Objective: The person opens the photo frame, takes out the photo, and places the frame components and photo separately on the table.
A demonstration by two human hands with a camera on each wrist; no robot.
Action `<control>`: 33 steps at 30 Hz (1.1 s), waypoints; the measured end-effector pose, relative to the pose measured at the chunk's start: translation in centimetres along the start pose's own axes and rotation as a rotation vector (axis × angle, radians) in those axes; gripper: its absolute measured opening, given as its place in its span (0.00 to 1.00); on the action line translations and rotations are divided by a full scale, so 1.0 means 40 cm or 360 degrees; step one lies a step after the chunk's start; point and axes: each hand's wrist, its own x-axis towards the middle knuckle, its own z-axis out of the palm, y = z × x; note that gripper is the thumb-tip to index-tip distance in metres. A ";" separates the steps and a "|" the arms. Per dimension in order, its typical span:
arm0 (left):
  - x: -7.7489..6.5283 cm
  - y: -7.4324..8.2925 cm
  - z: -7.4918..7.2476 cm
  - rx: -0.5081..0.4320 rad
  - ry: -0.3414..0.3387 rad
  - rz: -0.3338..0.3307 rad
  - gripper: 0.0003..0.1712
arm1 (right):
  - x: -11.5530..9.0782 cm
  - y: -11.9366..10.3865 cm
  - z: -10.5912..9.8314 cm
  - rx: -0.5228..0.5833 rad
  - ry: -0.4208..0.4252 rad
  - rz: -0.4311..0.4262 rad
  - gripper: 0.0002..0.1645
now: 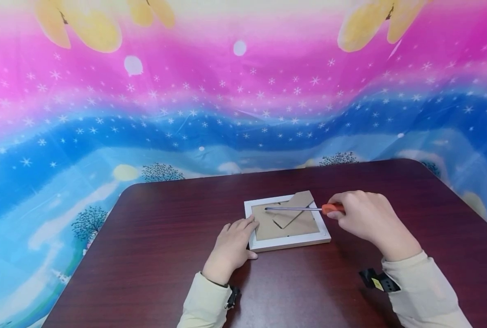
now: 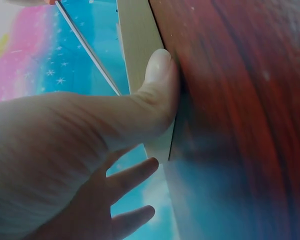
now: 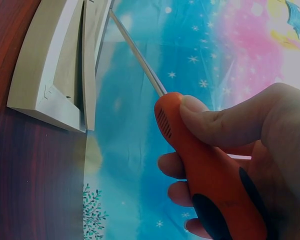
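Note:
A white-rimmed picture frame [image 1: 298, 241] lies face down, its brown backing board [image 1: 268, 232] and fold-out stand [image 1: 301, 198] showing. My left hand [image 1: 233, 241] holds the frame at its near left corner. In the left wrist view the thumb [image 2: 160, 70] lies against the frame's side [image 2: 140, 45], while other fingers spread out behind. With my right hand [image 1: 366, 216] I grip the orange-and-black handle of a screwdriver [image 3: 200, 155]. Its metal shaft [image 1: 292, 209] reaches left across the backing, with the tip over the left part; whether it touches I cannot tell.
Under the frame is a dark reddish-brown table [image 1: 178, 218] with rounded far corners. Behind it hangs a pink and blue cloth [image 1: 210, 91] printed with snowflakes. Dark straps [image 1: 380, 280] sit at both wrists, by the light sleeves [image 1: 423, 287].

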 end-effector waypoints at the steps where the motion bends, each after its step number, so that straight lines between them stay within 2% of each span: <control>1: -0.001 0.002 -0.001 0.0002 -0.0005 -0.0005 0.46 | 0.000 0.000 0.001 -0.0005 -0.0002 0.0003 0.10; 10: -0.006 0.016 -0.003 0.0017 -0.0018 -0.0044 0.46 | -0.002 -0.003 -0.003 0.0002 0.0001 -0.0006 0.10; 16: -0.010 0.030 0.005 0.0115 0.0041 -0.0068 0.45 | -0.002 -0.005 -0.003 -0.0001 0.0001 -0.0001 0.10; 27: -0.024 0.068 -0.001 0.0355 0.0053 -0.0126 0.47 | -0.002 -0.004 0.007 0.0000 0.0033 -0.0011 0.09; 30: -0.021 0.067 -0.005 0.0348 0.0045 -0.0100 0.47 | -0.002 -0.003 0.008 0.0002 0.0039 -0.0015 0.08; 33: -0.013 0.051 -0.007 0.0277 0.0076 -0.0045 0.46 | -0.002 -0.001 0.007 0.0004 0.0042 -0.0015 0.08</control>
